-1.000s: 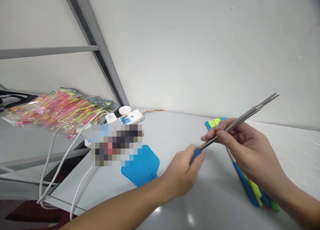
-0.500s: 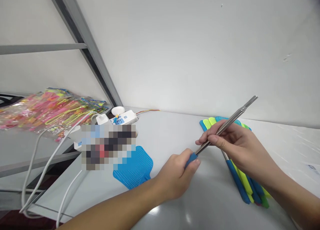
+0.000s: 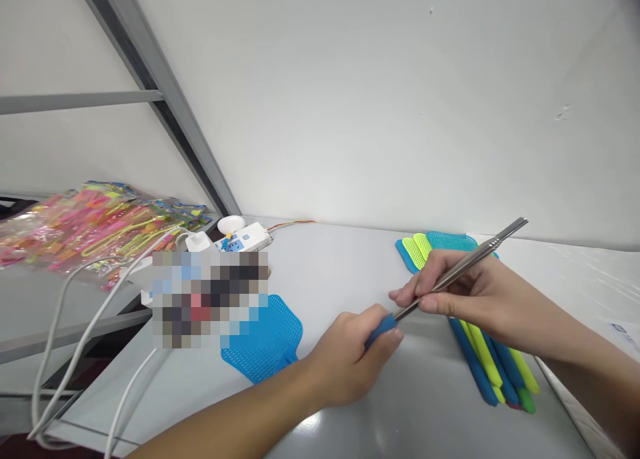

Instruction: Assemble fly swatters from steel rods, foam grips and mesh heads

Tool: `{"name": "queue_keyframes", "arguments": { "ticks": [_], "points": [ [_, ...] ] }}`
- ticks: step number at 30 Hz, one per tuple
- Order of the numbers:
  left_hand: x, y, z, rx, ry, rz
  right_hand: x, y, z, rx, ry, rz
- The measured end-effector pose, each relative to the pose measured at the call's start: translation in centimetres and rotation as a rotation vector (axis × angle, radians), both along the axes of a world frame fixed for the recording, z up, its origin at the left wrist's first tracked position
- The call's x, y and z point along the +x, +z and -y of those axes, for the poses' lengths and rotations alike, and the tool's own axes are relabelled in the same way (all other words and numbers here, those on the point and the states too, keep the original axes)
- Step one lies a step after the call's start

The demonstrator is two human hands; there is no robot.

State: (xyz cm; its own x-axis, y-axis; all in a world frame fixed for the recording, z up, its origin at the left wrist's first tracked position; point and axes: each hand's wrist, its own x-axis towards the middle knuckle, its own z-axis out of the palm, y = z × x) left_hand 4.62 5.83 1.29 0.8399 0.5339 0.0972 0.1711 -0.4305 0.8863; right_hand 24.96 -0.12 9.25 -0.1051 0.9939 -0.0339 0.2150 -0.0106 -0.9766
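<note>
My left hand [image 3: 357,359] is wrapped round a blue handle [image 3: 382,328], whose end shows between thumb and fingers. From it a slim telescopic metal rod [image 3: 483,251] slants up to the right. My right hand [image 3: 475,292] pinches this rod between thumb and fingers, just above the handle; its far tip is bare. A blue perforated fly swatter head [image 3: 267,339] lies flat on the table, its neck hidden behind my left forearm. Under my right hand is a pile of fly swatters with blue, yellow and green handles [image 3: 493,366]; their mesh heads [image 3: 450,241] stick out beyond it.
A pixelated patch [image 3: 210,299] covers something left of the blue head. Behind it are a white power strip [image 3: 250,236] and white cables [image 3: 75,339]. Plastic-bagged colourful items [image 3: 105,226] lie at far left. A white wall [image 3: 350,112] backs the grey table [image 3: 340,266].
The rod has tilted lower, its tip dropping and shifting slightly right. My right hand has lowered a little along with it. My left hand keeps its hold. The camera view has shifted slightly.
</note>
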Motion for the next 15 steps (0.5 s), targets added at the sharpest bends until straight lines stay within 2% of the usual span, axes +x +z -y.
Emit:
{"name": "queue_keyframes", "arguments": {
  "ticks": [4, 6, 11, 13, 15],
  "points": [
    [0.1, 0.1, 0.0, -0.001, -0.004, 0.018, -0.4, -0.4, 0.0, 0.007, -0.01, 0.139],
    [0.1, 0.0, 0.0, -0.003, 0.005, 0.026, -0.5, -0.6, -0.1, 0.061, -0.038, 0.132],
    [0.1, -0.1, -0.1, -0.007, 0.055, 0.025, 0.1, -0.8, -0.2, 0.3, -0.283, -0.015],
    [0.0, -0.1, -0.1, -0.006, 0.075, 0.024, 0.8, -0.5, -0.2, 0.32, -0.354, 0.078],
    [-0.1, 0.0, -0.2, 0.011, 0.09, 0.026, 2.1, 0.1, -0.1, 0.266, -0.299, 0.248]
  ]
}}
